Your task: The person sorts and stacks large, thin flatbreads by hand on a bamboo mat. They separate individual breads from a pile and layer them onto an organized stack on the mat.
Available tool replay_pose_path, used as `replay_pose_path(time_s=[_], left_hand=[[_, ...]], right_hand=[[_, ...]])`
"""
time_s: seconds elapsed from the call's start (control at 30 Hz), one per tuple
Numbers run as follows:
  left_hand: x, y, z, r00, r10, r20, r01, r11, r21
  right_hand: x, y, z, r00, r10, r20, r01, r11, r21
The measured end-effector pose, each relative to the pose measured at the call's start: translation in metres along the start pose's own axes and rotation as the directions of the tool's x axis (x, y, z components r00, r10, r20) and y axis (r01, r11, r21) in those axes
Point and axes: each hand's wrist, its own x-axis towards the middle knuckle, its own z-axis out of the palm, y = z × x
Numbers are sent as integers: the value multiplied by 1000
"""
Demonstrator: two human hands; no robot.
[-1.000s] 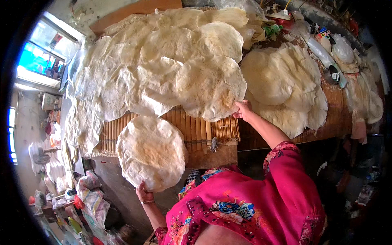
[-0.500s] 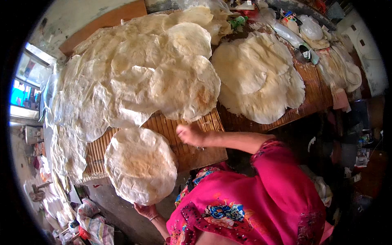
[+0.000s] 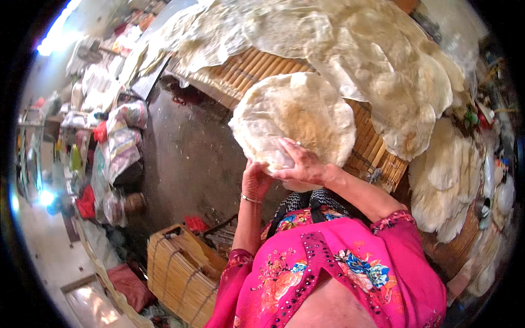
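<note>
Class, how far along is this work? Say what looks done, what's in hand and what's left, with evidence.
Apparently done: thin round sheets spread across the bamboo mat, with a pile to their right. In hand: a pale round, perhaps several layered, its near edge in the left hand, the right hand on top. Remaining, perhaps: this round, not yet set down.

Clutter [image 3: 82,117] at left
A pale patterned sack [image 3: 127,146] sits at left beside grey floor [image 3: 186,145]; a slatted wooden box [image 3: 183,273] stands lower left of centre, near a dark-red cloth [image 3: 131,287].

Left grip [image 3: 257,179] beside right grip [image 3: 304,165]
</note>
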Motion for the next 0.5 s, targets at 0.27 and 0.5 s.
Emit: replay_pose_path(time_s=[0.27,0.5], left_hand=[[-8,-1,25,1000,-10,8,10,997,76],[0,1,21,999,-22,27,20,995,100]], right_hand=[[-4,7,-20,988,115,102,-137,961,242],[3,19,-27,957,183,223,-285,726,626]])
